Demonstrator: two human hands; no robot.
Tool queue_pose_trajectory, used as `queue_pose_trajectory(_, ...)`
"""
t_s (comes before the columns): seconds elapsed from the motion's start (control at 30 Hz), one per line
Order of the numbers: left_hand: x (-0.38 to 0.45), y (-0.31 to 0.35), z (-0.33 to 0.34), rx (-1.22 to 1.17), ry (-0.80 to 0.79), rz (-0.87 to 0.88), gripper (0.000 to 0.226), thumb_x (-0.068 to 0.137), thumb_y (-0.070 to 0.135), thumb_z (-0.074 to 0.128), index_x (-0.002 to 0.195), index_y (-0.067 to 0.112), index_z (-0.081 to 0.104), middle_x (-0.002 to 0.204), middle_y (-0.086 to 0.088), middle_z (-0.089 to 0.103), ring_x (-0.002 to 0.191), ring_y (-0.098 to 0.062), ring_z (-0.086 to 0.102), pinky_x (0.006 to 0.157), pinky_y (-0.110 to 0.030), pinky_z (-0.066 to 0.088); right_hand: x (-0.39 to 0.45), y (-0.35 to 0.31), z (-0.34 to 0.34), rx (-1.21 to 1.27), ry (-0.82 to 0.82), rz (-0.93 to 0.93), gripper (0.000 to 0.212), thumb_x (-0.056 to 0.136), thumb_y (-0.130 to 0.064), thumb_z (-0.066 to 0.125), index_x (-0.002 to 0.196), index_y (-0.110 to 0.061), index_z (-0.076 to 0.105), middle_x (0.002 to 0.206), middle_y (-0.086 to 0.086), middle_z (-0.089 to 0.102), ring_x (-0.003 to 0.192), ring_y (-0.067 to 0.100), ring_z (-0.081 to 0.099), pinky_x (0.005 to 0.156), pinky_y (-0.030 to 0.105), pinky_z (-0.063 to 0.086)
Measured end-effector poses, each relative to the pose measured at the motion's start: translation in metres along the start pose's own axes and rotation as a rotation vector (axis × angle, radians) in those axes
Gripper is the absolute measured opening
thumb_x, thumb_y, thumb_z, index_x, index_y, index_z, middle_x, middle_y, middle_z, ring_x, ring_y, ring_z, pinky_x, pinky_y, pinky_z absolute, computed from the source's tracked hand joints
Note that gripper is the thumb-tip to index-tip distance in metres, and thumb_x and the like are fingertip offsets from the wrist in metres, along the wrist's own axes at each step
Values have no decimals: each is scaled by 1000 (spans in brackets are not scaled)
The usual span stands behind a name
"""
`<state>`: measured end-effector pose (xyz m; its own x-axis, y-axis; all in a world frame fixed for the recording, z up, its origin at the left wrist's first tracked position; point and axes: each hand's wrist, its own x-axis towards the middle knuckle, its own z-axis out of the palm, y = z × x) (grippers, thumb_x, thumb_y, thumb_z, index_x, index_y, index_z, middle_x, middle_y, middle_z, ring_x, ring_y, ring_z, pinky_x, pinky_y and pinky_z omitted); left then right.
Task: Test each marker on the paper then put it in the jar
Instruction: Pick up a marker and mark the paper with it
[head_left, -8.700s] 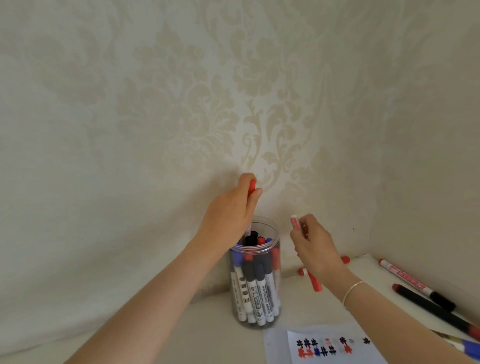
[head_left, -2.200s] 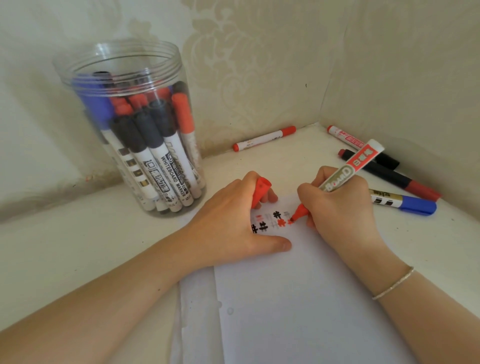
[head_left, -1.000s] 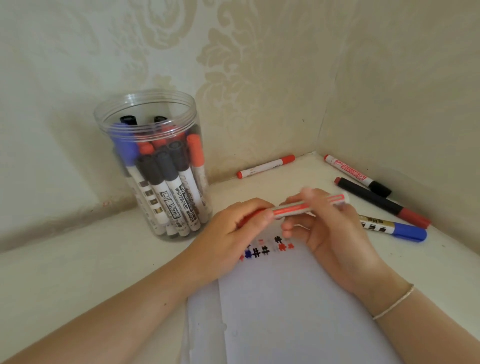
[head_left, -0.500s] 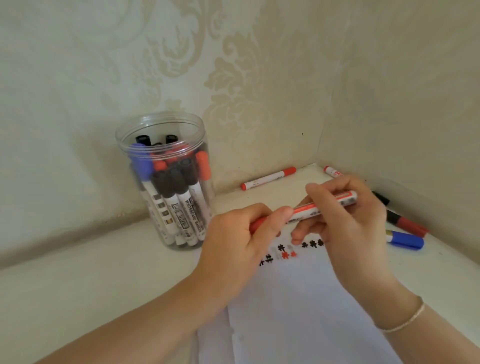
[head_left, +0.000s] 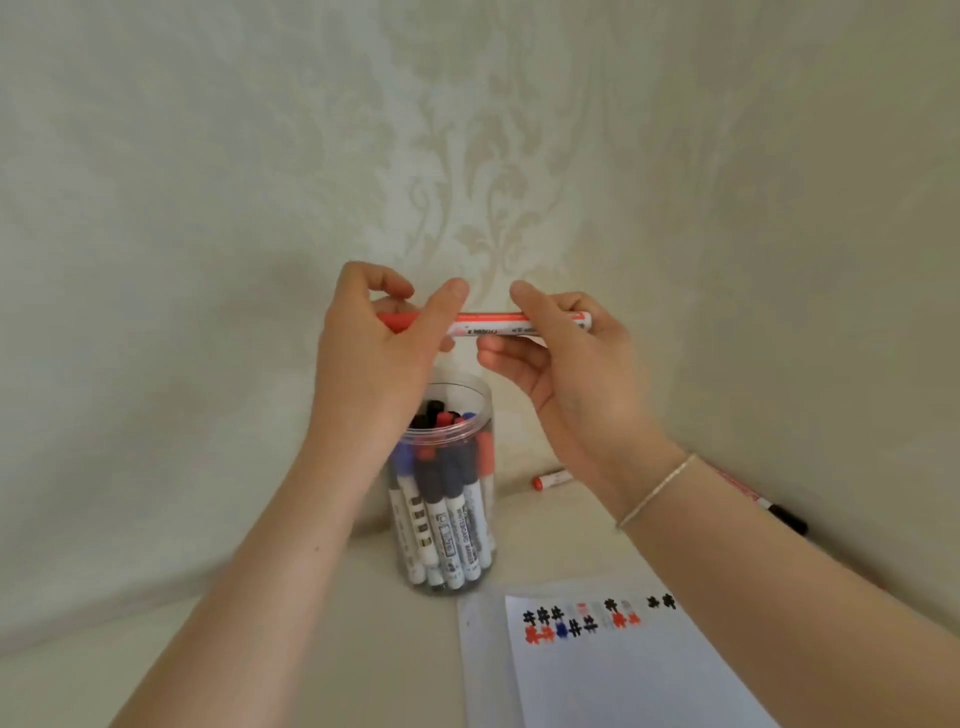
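Lying nearest, flat on the pale tabletop (head_left: 260, 649): a white sheet of paper (head_left: 623, 680) with rows of black, red and blue test marks along its far edge. Standing just beyond its far left corner: a clear plastic jar (head_left: 447, 519), upright, lidless, packed with capped black, red and blue whiteboard markers. Held level above the jar's mouth, capped: a red-and-white marker (head_left: 498, 325), red cap end wrapped in the curled fingers and thumb of the left hand (head_left: 379, 353), white barrel end pinched between thumb and fingers of the right hand (head_left: 566, 358), middle of barrel bare between both grips. Further back, by the patterned wall (head_left: 467, 156): a red-capped white marker (head_left: 548, 479) lying flat, and a black-capped marker (head_left: 779, 514) at right.
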<state>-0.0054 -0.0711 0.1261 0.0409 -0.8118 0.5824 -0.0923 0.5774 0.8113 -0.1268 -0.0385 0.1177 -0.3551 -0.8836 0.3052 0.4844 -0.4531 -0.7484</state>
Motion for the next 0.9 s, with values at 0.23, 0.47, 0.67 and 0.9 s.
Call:
queue_pose_trajectory(0.23,17,-20,1,-294,151,3,17,93,24,61,97,14,48,73,-1,69,58,-12,65,59,-26,54,28,19,13,-506,36,-132,19,84,-15,70,79,0,61,63,7,61,52,12,60,53,21,50)
queue_pose_trajectory(0.47,19,-24,-13,613,-167,458,22,100,38,38,113,21,39,60,5,52,50,-12,55,50,-25,43,41,79,-89,-1765,-3,-178,17,88,-12,51,105,-13,53,107,6,57,96,26,54,76,33,41)
queue_pose_trajectory(0.67,28,-23,-9,821,-419,420,23,101,41,34,107,19,39,70,4,53,61,-16,55,59,-33,47,29,109,-118,-2265,-395,-34,40,89,1,39,126,-12,44,130,7,47,118,27,49,93,36,40)
queue_pose_trajectory(0.9,38,-11,-14,644,-718,140,15,101,35,38,103,21,45,77,-5,68,61,-4,68,66,-35,57,33,106,-104,-2292,-623,-8,30,95,-5,39,121,-7,54,128,12,48,114,31,53,92,35,41)
